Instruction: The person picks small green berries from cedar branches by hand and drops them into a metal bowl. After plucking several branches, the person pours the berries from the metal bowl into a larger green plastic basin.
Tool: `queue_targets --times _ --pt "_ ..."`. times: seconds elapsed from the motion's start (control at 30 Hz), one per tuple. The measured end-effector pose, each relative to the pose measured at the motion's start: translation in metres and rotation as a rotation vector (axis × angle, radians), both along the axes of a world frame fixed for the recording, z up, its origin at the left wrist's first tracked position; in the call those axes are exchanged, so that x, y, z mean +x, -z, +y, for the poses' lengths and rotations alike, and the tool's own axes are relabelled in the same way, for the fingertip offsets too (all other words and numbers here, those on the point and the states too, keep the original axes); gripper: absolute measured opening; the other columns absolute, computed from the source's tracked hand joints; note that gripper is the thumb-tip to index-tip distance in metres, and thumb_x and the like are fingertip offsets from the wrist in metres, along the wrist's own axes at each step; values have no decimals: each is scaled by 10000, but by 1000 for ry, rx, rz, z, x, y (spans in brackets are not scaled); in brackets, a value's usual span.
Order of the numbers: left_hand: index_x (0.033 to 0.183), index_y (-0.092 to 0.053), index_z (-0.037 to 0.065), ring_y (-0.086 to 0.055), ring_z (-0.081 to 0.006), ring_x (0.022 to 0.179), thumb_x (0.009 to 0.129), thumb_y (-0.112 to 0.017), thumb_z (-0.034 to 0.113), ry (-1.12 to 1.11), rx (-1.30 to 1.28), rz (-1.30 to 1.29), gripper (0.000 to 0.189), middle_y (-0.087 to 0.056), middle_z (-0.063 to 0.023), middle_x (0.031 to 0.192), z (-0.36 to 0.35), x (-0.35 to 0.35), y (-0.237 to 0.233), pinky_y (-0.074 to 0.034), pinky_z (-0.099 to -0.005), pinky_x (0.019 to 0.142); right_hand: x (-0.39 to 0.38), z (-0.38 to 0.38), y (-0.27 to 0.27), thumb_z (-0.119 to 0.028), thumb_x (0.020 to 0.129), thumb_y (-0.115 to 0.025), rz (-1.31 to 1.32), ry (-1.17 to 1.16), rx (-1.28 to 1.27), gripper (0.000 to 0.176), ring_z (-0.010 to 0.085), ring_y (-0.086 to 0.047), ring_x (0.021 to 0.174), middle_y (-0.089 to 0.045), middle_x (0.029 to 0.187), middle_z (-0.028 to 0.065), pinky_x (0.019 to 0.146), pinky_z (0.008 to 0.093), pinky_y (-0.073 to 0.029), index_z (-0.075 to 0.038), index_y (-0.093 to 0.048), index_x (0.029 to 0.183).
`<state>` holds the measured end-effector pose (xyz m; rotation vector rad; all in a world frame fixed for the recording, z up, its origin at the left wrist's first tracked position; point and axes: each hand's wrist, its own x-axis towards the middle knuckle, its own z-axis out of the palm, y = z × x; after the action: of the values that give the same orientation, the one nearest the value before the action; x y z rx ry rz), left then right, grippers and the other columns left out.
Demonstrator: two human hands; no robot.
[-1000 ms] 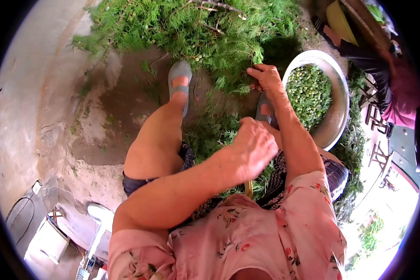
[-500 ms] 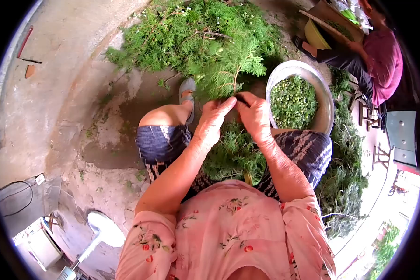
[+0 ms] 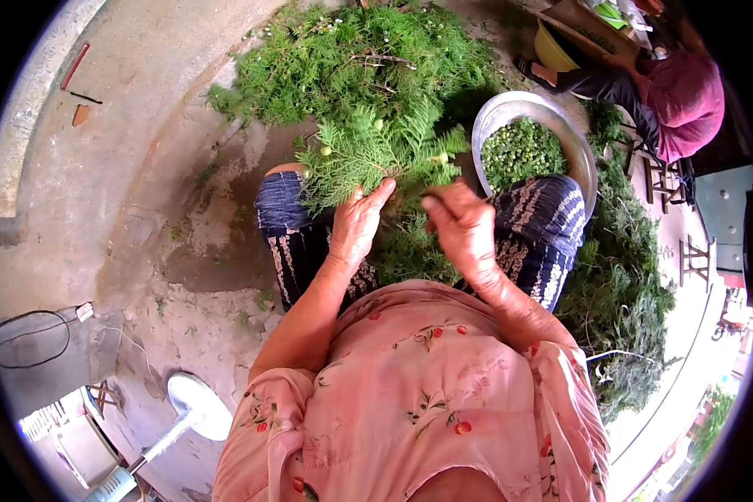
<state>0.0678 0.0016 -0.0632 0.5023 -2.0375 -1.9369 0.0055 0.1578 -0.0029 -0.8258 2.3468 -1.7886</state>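
My left hand [image 3: 358, 222] is closed on the stem end of a flat, feathery green conifer sprig [image 3: 356, 159], which fans out above my lap with a few pale green cones on it. Just right of the sprig is my right hand [image 3: 464, 230], its fingers curled inward. Whatever those fingers may hold is too small or hidden to make out. Beside my right knee a metal basin [image 3: 588, 163] contains many small green cones [image 3: 523, 155]. Beyond my knees lies a heap of cut conifer branches [image 3: 335, 71].
More greenery [image 3: 619, 309] is strewn along my right side. At the upper right another person [image 3: 682, 100] sits bent by a yellow tub [image 3: 552, 48]. Wooden stools [image 3: 665, 184] stand behind that person. A white pedestal fan [image 3: 199, 407] is at lower left.
My hands have moved apart; before, they met at the sprig's stem. The sprig has swung left and lower, staying in my left hand. My right hand has drawn back, and my knees are closer in.
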Motion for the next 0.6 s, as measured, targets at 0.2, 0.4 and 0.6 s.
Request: queue_targets --times 0.2,0.4,0.6 --pt "1027 -568 -10 -577 -128 758 806 -626 239 146 53 -398 339 -636 -34 868 16 20 -61 -430 -290 798 -40 15 -33 -200 864 -545 147 151 -19 212 131 -544 683 -612 736 74 625 251 -439 -20 -615 953" --pt "946 -605 45 -539 -98 614 797 -638 307 187 77 -176 304 -617 -8 764 20 34 -43 -446 -253 580 -31 13 -6 -300 826 -599 -586 -282 -102 365 106 -543 812 -612 874 53 739 254 -437 10 -592 1019" --pt "935 -604 47 -514 -78 608 794 -649 258 216 160 -240 257 -607 11 781 27 32 -43 -424 -231 552 -26 14 17 -256 772 -669 -850 -225 -119 382 120 -510 880 -615 905 64 791 266 -406 19 -583 1023"
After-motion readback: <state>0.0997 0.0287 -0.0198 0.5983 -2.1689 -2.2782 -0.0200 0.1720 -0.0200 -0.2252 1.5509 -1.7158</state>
